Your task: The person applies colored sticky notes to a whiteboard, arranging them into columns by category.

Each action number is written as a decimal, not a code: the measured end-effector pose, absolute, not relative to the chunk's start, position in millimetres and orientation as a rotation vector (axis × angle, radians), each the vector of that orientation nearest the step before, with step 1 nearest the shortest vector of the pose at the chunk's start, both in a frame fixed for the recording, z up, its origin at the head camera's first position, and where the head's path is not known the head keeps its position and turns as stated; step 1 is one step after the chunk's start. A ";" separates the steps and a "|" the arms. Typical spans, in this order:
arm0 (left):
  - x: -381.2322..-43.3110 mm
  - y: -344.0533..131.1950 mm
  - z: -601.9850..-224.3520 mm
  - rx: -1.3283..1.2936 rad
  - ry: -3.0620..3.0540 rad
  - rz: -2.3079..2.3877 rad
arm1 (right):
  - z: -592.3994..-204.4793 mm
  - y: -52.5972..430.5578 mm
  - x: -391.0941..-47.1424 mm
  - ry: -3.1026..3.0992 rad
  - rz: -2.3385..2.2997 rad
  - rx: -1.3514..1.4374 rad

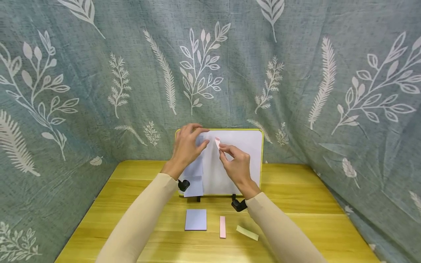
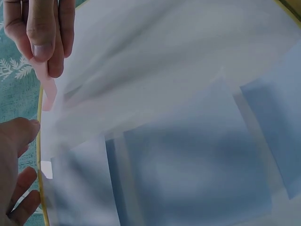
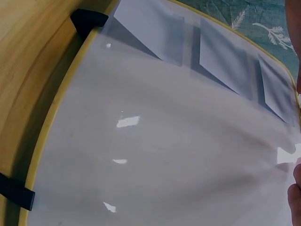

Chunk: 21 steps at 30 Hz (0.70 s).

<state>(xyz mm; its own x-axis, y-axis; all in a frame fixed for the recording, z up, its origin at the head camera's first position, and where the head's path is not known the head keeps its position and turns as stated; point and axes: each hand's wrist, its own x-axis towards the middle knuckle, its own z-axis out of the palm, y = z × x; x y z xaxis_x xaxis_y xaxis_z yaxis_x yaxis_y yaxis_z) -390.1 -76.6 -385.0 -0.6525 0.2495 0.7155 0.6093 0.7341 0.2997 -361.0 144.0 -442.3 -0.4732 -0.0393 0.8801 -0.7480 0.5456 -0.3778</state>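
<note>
My right hand pinches a narrow pink sticky strip between thumb and fingertips, in front of the upper middle of a yellow-rimmed whiteboard. In the left wrist view the strip hangs down from the right hand's fingertips. My left hand is at the board's top left corner, its fingers loosely bent and apart with nothing between them. Several blue sticky notes form a column down the board's left side; their lower edges lift away from it. The left hand partly covers the column in the head view.
On the wooden table before the board lie a blue sticky-note pad, a pink strip pad and a yellow strip pad. Black feet hold the board up. A leaf-patterned curtain hangs close behind.
</note>
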 end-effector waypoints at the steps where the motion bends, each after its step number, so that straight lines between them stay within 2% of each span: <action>1: -391.4 -75.7 -385.2 -0.644 -2.272 -0.700 | -442.6 143.7 -361.7 -1.881 0.990 0.645; 21: -403.8 -65.9 -386.2 -0.594 -2.313 -0.651 | -446.8 136.0 -369.4 -1.892 0.928 0.617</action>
